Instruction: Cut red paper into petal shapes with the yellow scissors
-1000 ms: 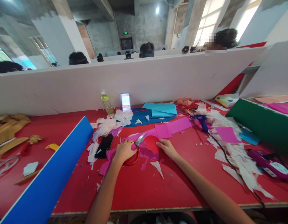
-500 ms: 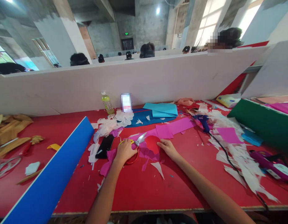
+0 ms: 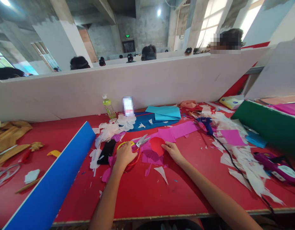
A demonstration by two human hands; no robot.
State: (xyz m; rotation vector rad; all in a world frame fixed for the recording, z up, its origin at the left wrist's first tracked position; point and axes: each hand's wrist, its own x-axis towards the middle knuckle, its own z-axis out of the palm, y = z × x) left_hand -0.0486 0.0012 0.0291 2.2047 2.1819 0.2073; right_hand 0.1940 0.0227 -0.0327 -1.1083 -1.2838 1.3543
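My left hand (image 3: 126,153) is closed around a pair of scissors (image 3: 140,141) with yellow and red handles. Their silver blades stand a little apart and point away to the upper right. Between the fingertips of my right hand (image 3: 172,151) I pinch the edge of a rounded red piece of paper (image 3: 157,145). It sits just right of the blade tips, apart from them. Beneath both lie pink paper scraps (image 3: 150,157). A black phone (image 3: 107,151) rests left of my left hand.
Blue (image 3: 54,172) and green (image 3: 267,127) boards flank the work area. At the back stand a drink bottle (image 3: 109,108) and a lit phone (image 3: 128,106). Glue guns, a blue one (image 3: 206,125) and a purple one (image 3: 277,167), lie right among white scraps (image 3: 249,166).
My left hand has drawn the scissors slightly left, widening the gap to the red paper. The right hand keeps its pinch, and the red paper shows more of its round outline.
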